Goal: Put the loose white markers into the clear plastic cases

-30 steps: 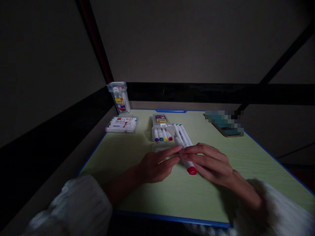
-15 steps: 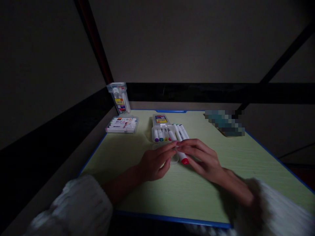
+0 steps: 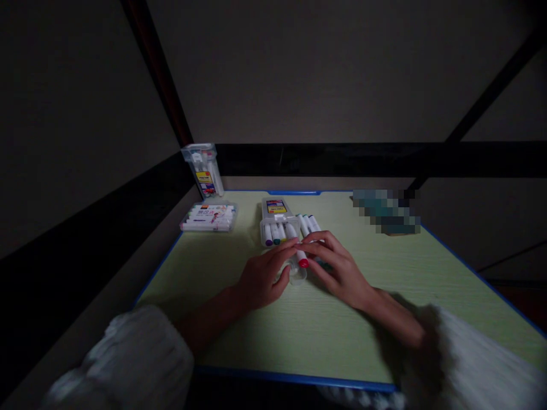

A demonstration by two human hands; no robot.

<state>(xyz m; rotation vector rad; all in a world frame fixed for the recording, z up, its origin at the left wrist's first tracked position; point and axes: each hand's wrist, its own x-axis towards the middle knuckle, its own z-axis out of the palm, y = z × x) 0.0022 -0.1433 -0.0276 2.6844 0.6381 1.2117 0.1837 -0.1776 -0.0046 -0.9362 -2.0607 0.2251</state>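
A red-capped marker slants into the clear plastic marker case, its red end towards me. My right hand is closed around it, with thumb and fingers near the red end. From the other side, my left hand reaches over the front of the case; its fingers are stretched out, tips at the marker, thumb apart. Several white markers with coloured ends lie side by side inside the case. Its clear lid part shows below my fingers. More white markers lie just right of the case, partly behind my right hand.
At the back left stands an upright clear case of markers. In front of it lies a flat marker box. A blurred-out greenish item rests at the right rear. The pale green table has a blue edge; walls rise behind and left.
The red-capped marker has moved away from me and left, further into the case, with my right hand on it. My left hand stays close by. The view has shifted slightly.
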